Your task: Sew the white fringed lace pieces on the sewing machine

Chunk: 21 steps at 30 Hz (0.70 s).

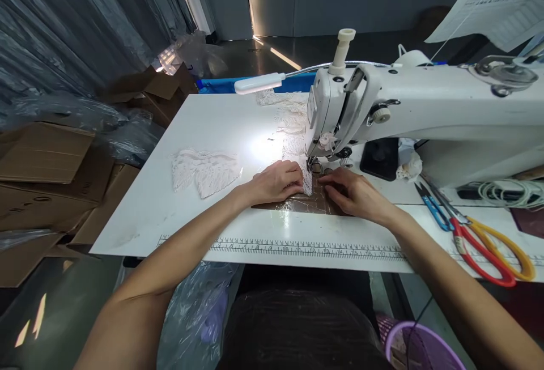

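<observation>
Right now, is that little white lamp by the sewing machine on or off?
On, it seems: below the lamp, a bright glow whitens the tabletop.

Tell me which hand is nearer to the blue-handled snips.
Right. The right hand is to the left of the blue-handled snips, not touching them; the left hand is farther left, its fingers at the white lace.
</observation>
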Motion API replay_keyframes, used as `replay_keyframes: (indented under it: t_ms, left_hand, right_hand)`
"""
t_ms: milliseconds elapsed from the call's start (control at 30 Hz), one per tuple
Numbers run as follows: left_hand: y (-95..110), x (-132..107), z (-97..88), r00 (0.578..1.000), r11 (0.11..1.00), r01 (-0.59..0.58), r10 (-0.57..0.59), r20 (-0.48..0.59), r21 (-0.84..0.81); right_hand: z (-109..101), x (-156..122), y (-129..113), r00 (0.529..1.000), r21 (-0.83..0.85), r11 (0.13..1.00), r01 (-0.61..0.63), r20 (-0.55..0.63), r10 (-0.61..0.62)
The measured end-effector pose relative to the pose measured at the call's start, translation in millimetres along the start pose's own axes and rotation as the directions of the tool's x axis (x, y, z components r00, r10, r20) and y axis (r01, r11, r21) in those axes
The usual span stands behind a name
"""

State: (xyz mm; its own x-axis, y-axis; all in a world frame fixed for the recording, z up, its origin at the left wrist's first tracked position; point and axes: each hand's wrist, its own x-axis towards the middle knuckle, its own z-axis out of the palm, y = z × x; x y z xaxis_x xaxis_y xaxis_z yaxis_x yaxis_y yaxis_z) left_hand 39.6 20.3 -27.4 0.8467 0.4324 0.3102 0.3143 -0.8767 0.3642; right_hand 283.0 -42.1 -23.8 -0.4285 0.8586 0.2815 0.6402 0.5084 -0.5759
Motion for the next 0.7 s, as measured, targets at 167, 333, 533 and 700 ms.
replay_keyframes:
  t_ms: [167, 333, 533, 700]
  left_hand:
    - [-2, 0, 1.6, 0.999, 0.999, 0.021, -0.022, -0.043, -0.024]
    - [1, -2, 0.6, 0.997, 1.0, 0.022, -0.022, -0.08, 0.001]
    - [-2, -2, 6.7, 0.992, 0.996, -0.054, 0.062, -0.107, 0.071]
    - [-5, -2, 4.9, 0.996, 0.996, -0.064, 0.06, -0.06, -0.068]
  right_hand:
    - [5, 10, -7, 0.997, 0.052, 0.998, 0.035, 0.07, -0.039]
    - [17, 15, -6, 0.996, 0.081, 0.996, 0.041, 0.071, -0.047]
    - [20, 14, -2, 0.998, 0.136, 0.99, -0.036, -0.037, 0.041]
    - [15, 9, -3, 0.999, 0.158, 0.986, -0.046, -0.014, 0.048]
